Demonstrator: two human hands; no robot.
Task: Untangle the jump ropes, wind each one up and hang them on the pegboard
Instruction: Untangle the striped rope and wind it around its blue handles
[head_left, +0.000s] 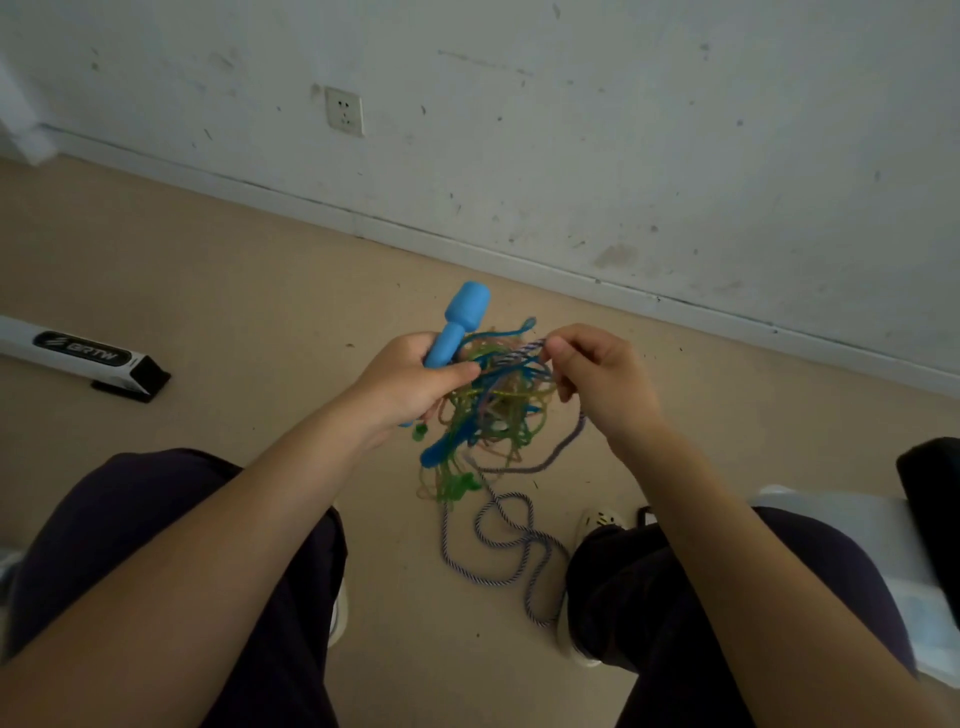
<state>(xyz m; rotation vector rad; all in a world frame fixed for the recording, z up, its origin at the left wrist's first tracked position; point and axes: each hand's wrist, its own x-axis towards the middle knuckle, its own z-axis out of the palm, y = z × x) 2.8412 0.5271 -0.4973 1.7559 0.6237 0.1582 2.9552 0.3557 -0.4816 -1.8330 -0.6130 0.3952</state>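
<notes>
A tangle of jump ropes (493, 410) hangs in the air between my hands: thin blue, green and yellowish cords knotted together. My left hand (410, 382) is shut on a blue jump rope handle (460, 325) that points up and away. My right hand (597, 376) pinches a purple-and-white braided rope (524, 351) at the top of the tangle. That braided rope trails down and lies in loops on the floor (511, 540). A second blue handle (441, 452) and green pieces dangle below the tangle. No pegboard is in view.
I sit above a beige floor (234, 291) with my knees at both sides and a light shoe (597, 525) by the rope loops. A white bar with a black end (98, 364) lies at the left. A scuffed white wall with a socket (344, 110) runs behind.
</notes>
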